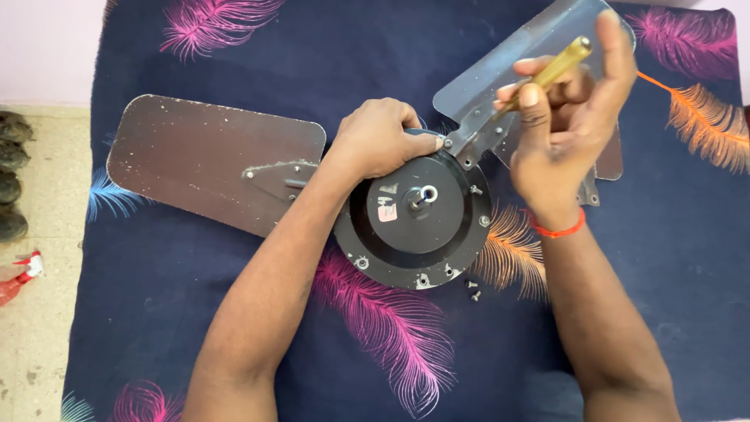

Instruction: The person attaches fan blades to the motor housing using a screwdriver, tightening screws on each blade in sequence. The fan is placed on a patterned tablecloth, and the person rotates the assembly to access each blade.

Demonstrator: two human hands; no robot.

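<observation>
A black round ceiling fan motor [414,234] lies on a dark blue cloth with feather prints [672,250]. Two metal blades are fixed to it: one [203,160] points left, another [531,62] points to the upper right. My left hand [383,137] presses on the motor's upper rim beside the upper-right blade's bracket [473,141]. My right hand [566,117] grips a screwdriver with a yellow handle [556,69], its tip down at that bracket. A red thread circles my right wrist.
Two small loose screws [473,290] lie on the cloth just below the motor. A third blade is partly hidden under my right hand. Tiled floor [35,328] lies to the left, with dark objects and a red-and-white scrap [19,277].
</observation>
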